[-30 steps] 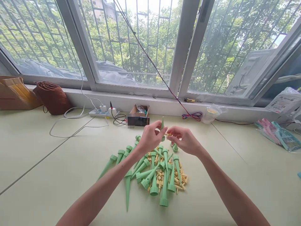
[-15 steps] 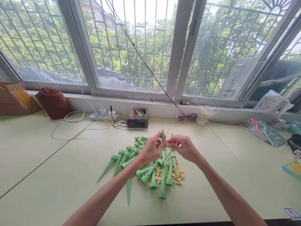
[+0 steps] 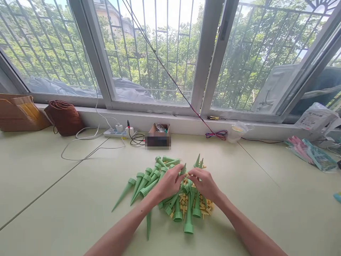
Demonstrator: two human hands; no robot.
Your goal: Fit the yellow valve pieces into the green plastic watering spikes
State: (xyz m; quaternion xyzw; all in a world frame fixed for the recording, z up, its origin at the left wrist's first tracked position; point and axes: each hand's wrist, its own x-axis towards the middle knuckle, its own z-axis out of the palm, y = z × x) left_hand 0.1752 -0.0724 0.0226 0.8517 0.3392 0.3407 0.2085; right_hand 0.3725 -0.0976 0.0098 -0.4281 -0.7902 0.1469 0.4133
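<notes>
My left hand [image 3: 170,182] is closed around a green plastic spike [image 3: 184,168], its pointed end up; the lower part is hidden by the fingers and pile. Close beside it, my right hand [image 3: 204,182] has its fingertips pinched at a small yellow plastic piece [image 3: 187,175], touching or almost touching the spike. Both hands are just over a heap of similar green spikes [image 3: 188,213] with ribbed caps. Small yellow plastic parts [image 3: 183,203] lie among and under them. More green spikes [image 3: 144,184] are spread to the left of the heap.
The pale table [image 3: 80,199] runs up to the window ledge. Along its back stand a cardboard box [image 3: 21,113], a brown bag [image 3: 65,117], a power strip [image 3: 110,133] with cables, a small open box [image 3: 160,133] and coiled wire [image 3: 217,134]. Plastic packets [image 3: 311,153] lie at right.
Both hands, with the green spike, have come lower and nearer to me, over the heap. The fingertips stay close together. The camera view has shifted slightly.
</notes>
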